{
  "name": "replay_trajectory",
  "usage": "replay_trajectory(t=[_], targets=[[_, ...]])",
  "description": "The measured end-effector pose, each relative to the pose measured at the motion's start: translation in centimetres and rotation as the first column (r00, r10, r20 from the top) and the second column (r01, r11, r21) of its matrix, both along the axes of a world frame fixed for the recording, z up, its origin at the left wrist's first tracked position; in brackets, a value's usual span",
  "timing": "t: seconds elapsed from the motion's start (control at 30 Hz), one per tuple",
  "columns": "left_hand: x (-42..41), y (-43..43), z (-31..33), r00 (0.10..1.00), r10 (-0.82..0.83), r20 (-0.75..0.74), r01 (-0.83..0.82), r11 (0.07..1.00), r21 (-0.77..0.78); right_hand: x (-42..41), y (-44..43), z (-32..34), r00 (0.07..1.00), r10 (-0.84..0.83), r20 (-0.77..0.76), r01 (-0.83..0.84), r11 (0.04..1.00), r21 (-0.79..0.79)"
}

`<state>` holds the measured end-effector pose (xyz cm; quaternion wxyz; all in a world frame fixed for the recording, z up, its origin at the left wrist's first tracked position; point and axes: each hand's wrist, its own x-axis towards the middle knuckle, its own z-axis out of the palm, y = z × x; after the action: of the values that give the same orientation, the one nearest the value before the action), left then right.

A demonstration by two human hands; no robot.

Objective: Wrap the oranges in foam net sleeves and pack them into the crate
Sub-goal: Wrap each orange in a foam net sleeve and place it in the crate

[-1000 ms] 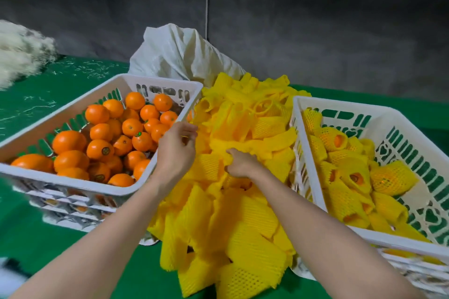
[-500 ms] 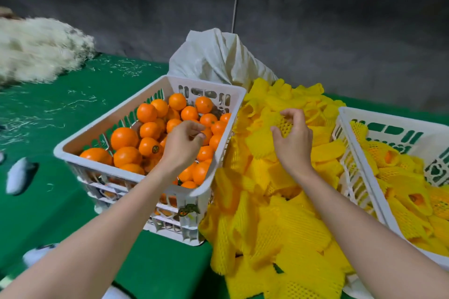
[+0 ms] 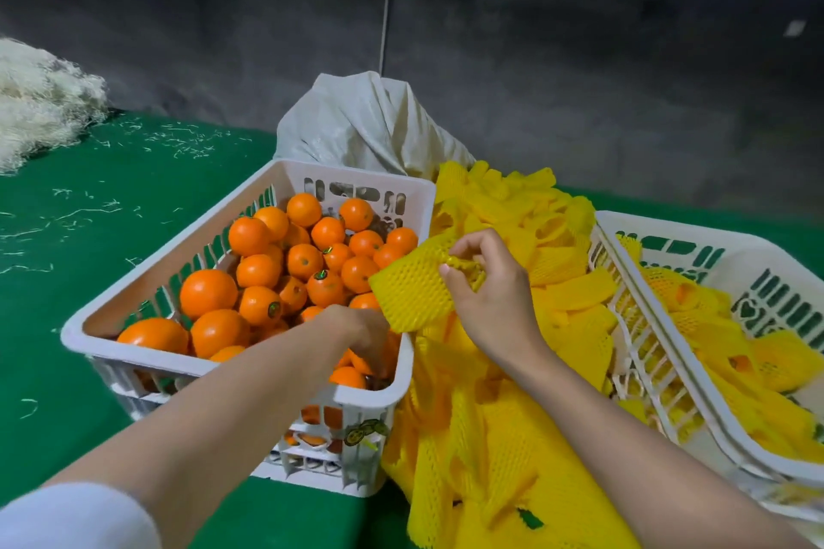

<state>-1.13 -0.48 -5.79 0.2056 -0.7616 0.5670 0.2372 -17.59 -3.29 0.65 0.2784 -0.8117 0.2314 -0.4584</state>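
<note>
A white crate (image 3: 98, 325) on the left is full of bare oranges (image 3: 208, 293). My left hand (image 3: 363, 337) reaches down into its near right corner, fingers curled among the oranges; what it grips is hidden. My right hand (image 3: 486, 294) pinches a yellow foam net sleeve (image 3: 410, 294) lifted above the heap of sleeves (image 3: 512, 437) between the crates. A second white crate (image 3: 731, 250) on the right holds oranges wrapped in sleeves (image 3: 722, 352).
A white sack (image 3: 370, 125) stands behind the orange crate. Pale shredded fibre (image 3: 40, 103) is piled at the far left on the green table (image 3: 89, 201). A dark wall rises behind.
My right hand has lifted one sleeve out of the heap toward the orange crate. My left hand has dropped lower into the crate's near right corner.
</note>
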Motion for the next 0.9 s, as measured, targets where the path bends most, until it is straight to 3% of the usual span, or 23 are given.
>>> replay_trajectory(t=[0.2,0.3,0.33,0.37,0.43,0.47,0.5,0.57,0.63,0.8,0.9], targets=[[0.7,-0.7,-1.5,1.000,-0.025,0.014,0.027,0.991,-0.134,-0.8,-0.7,-0.2,0.998,-0.061,0.001,0.060,0.992,0.111],[2.1,-1.3,-1.1,0.949,0.185,-0.256,-0.270,0.895,-0.355,-1.6,-1.3,0.2,0.997,-0.076,0.028,0.069,0.978,0.198],[2.5,-1.3,-0.3,0.861,0.268,-0.431,-0.447,0.802,-0.395,-1.9,-1.5,0.5,0.996,-0.075,0.044,0.063,0.970,0.233],[2.9,-1.2,0.5,0.690,0.314,-0.652,-0.645,0.675,-0.358,-2.1,-1.7,0.8,0.996,-0.076,0.057,0.058,0.961,0.269],[3.5,-1.0,2.2,0.181,0.190,-0.965,-0.893,0.443,-0.080,-2.6,-2.1,1.3,0.995,-0.069,0.078,0.039,0.942,0.332],[3.6,-0.6,3.0,-0.052,0.084,-0.995,-0.920,0.385,0.081,-2.7,-2.2,1.4,0.995,-0.056,0.085,0.022,0.932,0.362],[3.6,0.0,3.7,-0.223,-0.013,-0.975,-0.906,0.373,0.202,-2.9,-2.4,1.5,0.995,-0.035,0.093,-0.005,0.918,0.398],[3.3,0.8,4.5,-0.406,-0.117,-0.907,-0.848,0.418,0.326,-3.1,-2.5,1.6,0.993,0.029,0.118,-0.082,0.874,0.478],[2.0,1.4,5.4,-0.468,-0.143,-0.872,-0.796,0.496,0.346,-3.2,-2.3,1.8,0.981,0.108,0.160,-0.180,0.812,0.556],[-3.5,2.2,7.7,-0.513,-0.173,-0.840,-0.713,0.631,0.305,-3.7,-1.2,2.7,0.949,0.273,0.157,-0.309,0.709,0.634],[-6.5,2.3,8.0,-0.389,-0.244,-0.888,-0.770,0.616,0.168,-4.3,-0.9,2.7,0.916,0.341,0.212,-0.387,0.608,0.694]])
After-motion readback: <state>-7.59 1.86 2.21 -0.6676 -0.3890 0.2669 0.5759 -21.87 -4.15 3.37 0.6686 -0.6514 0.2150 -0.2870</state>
